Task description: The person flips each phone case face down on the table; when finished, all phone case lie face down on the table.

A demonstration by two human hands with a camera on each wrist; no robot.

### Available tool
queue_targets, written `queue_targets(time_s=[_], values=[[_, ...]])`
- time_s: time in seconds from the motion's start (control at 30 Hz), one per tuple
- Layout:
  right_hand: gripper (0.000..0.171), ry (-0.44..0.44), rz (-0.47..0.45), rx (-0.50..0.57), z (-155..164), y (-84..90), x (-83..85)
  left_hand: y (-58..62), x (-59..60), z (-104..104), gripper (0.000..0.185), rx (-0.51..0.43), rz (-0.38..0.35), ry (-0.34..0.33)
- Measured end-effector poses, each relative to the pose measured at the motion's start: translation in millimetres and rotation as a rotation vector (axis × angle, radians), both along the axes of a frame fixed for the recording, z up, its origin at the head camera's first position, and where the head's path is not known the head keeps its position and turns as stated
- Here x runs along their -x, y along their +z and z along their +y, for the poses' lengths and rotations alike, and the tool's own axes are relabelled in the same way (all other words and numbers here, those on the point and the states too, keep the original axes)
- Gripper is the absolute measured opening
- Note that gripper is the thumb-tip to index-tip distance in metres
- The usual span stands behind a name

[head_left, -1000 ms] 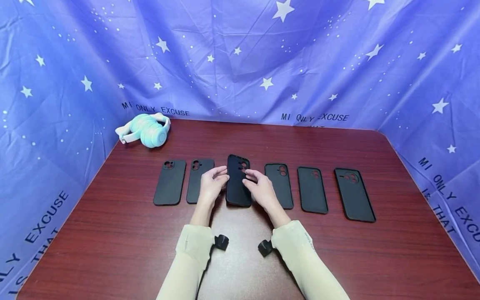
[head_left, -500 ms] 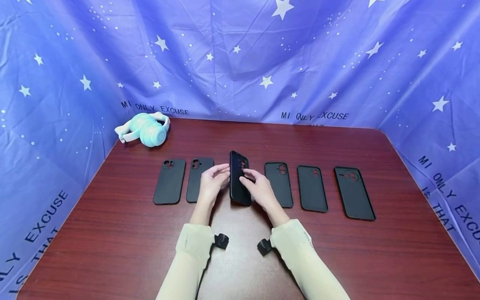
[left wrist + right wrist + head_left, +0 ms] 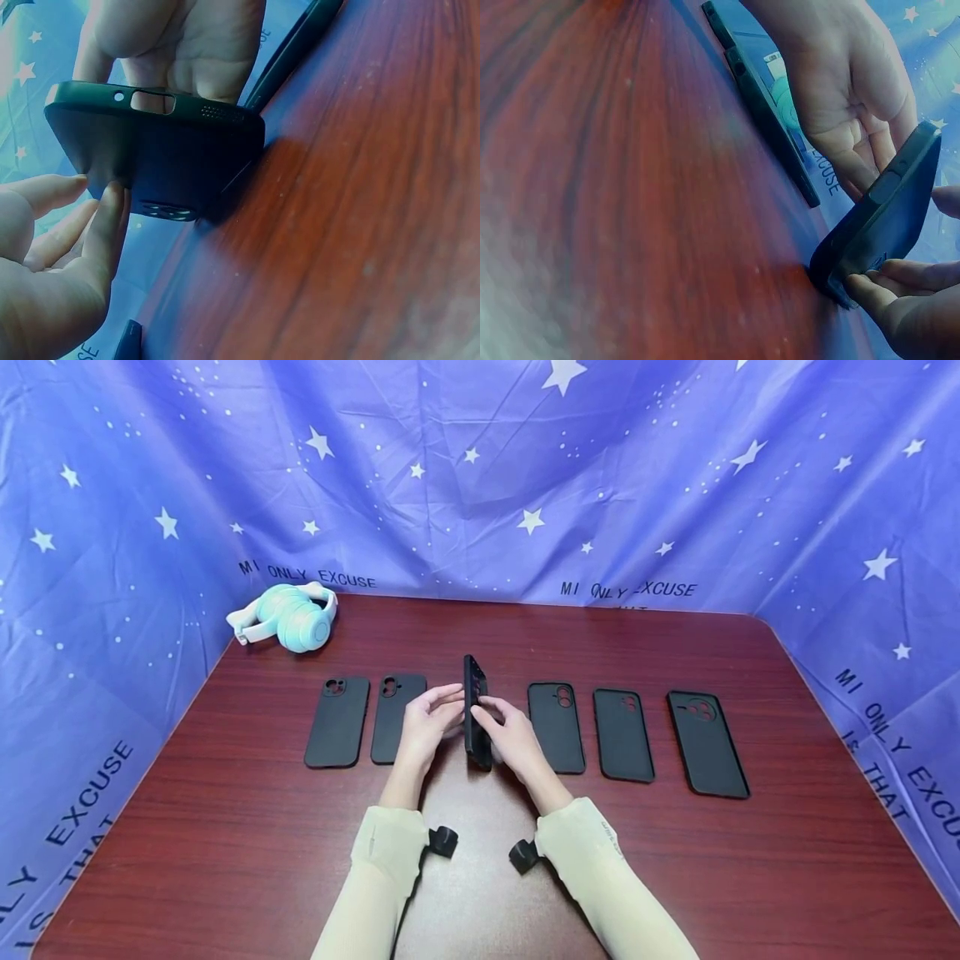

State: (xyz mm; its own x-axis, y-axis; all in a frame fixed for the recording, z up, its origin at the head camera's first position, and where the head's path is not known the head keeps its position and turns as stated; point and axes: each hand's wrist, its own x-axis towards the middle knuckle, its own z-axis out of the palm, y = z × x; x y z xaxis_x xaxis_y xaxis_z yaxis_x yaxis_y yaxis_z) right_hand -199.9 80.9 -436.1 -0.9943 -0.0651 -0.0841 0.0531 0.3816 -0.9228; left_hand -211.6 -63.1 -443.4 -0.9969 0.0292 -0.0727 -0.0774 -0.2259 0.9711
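A black phone case [image 3: 475, 710] stands tipped up on its long edge on the red-brown table [image 3: 480, 877], third in a row of black cases. My right hand [image 3: 487, 714] pinches it from the right; in the right wrist view its fingers [image 3: 881, 291] grip the case's [image 3: 889, 217] lower edge. My left hand [image 3: 448, 706] is at the case's left side. The left wrist view shows its straight fingertips [image 3: 111, 214] touching the case's [image 3: 161, 154] broad face.
Two black cases [image 3: 337, 721] [image 3: 397, 717] lie flat left of the hands, and three more [image 3: 556, 727] [image 3: 622, 733] [image 3: 707, 742] lie to the right. Mint-green headphones [image 3: 288, 617] sit at the back left corner. Blue star-print cloth walls in the table on three sides.
The middle case, lying nearly flat a second ago, has been turned up onto its long edge between both hands. The other cases have not moved.
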Motion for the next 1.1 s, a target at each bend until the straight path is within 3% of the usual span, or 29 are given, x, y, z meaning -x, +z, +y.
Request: queue_targets(time_s=[0.4,0.6,0.8,0.93,1.1], values=[[0.048,-0.010,-0.025,0.142,-3.2,1.3,-0.8,-2.2,-0.1,2.4,0.040,0.033,0.033,-0.042],[0.045,-0.043,-0.012,0.116,-3.0,2.0,-0.9,-3.9,0.3,3.1,0.039,0.089,0.045,-0.053],[0.034,-0.050,-0.027,0.320,-2.6,2.2,-0.2,-4.5,2.5,3.5,0.040,0.126,0.032,-0.049],[0.033,-0.062,-0.035,0.386,-0.6,1.5,1.0,-4.1,1.9,2.1,0.042,0.178,0.034,-0.035],[0.036,-0.105,-0.065,0.341,1.9,0.1,2.6,-3.9,0.5,1.3,0.041,0.236,0.038,-0.015]])
